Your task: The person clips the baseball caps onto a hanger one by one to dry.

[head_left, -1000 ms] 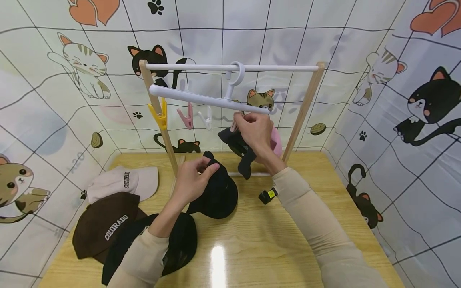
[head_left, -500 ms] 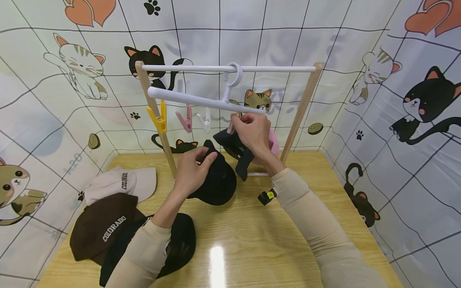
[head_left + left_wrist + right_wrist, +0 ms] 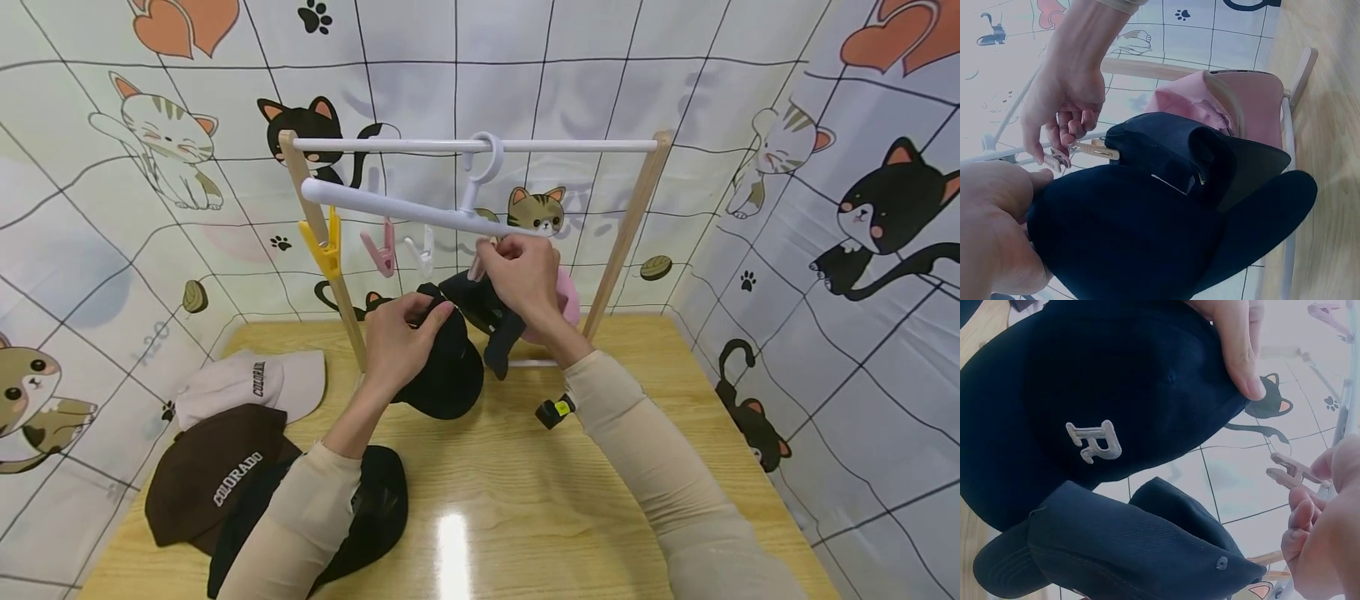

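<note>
Possibly the white-lettered black cap [image 3: 1122, 387] slips: the left hand's [image 3: 401, 342] grip pinches just its end, raised near the desk's [image 3: 525, 500] back edge, below the hanger [image 3: 390, 204]. The right hand's [image 3: 525, 271] grip pinches a pink clothespin [image 3: 1294, 472], apart from it; crowding could knock the clipped navy cap [image 3: 1116, 540] loose.

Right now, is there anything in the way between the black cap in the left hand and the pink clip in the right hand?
Nothing visible: the right wrist view shows an open gap between the black cap and the pink clip. The hanging dark cap is close by, though, and might brush against it.
</note>
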A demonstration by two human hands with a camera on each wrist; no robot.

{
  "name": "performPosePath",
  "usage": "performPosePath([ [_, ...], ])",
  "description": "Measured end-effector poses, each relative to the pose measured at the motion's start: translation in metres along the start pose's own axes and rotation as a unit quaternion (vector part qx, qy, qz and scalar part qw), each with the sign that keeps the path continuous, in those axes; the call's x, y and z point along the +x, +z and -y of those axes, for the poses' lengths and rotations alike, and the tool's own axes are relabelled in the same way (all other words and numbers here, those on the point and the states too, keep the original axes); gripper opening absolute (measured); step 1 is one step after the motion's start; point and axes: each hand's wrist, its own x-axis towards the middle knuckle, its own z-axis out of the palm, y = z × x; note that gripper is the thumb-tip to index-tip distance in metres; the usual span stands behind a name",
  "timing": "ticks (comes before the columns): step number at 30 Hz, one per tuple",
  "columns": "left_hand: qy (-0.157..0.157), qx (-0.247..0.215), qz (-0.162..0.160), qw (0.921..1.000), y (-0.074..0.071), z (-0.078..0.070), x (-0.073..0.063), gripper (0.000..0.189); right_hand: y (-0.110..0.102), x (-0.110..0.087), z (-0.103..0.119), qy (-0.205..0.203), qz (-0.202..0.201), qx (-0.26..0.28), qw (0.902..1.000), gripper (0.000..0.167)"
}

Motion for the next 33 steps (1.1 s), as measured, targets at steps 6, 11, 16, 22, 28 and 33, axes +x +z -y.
performPosePath([
  [6, 0.022, 0.002, -0.012, 0.9997, 0.002, 0.001, 0.006, 0.030, 0.000, -0.001, 0.001, -0.013, 0.000, -0.003, 0.9999, 0.035],
  [11, 0.027, 0.000, -0.009, 0.9996, 0.004, 0.001, 0.011, 0.027, -0.001, -0.001, 0.002, -0.019, 0.002, -0.006, 0.9998, 0.035],
  [16, 0.027, 0.011, -0.003, 0.9996, 0.009, 0.002, 0.014, 0.027, -0.002, -0.002, 0.003, -0.016, 0.006, -0.006, 0.9998, 0.035],
  [22, 0.020, 0.016, 0.000, 0.9997, 0.013, 0.000, 0.017, 0.031, -0.001, -0.003, 0.005, -0.018, 0.009, -0.005, 0.9998, 0.034],
  [28, 0.028, 0.020, -0.011, 0.9994, 0.016, -0.001, 0.020, 0.032, 0.001, -0.003, 0.008, -0.016, 0.006, -0.012, 0.9998, 0.032],
  [33, 0.029, 0.020, -0.016, 0.9992, 0.016, 0.002, 0.022, 0.032, 0.003, -0.004, 0.011, -0.021, 0.007, -0.018, 0.9996, 0.035],
])
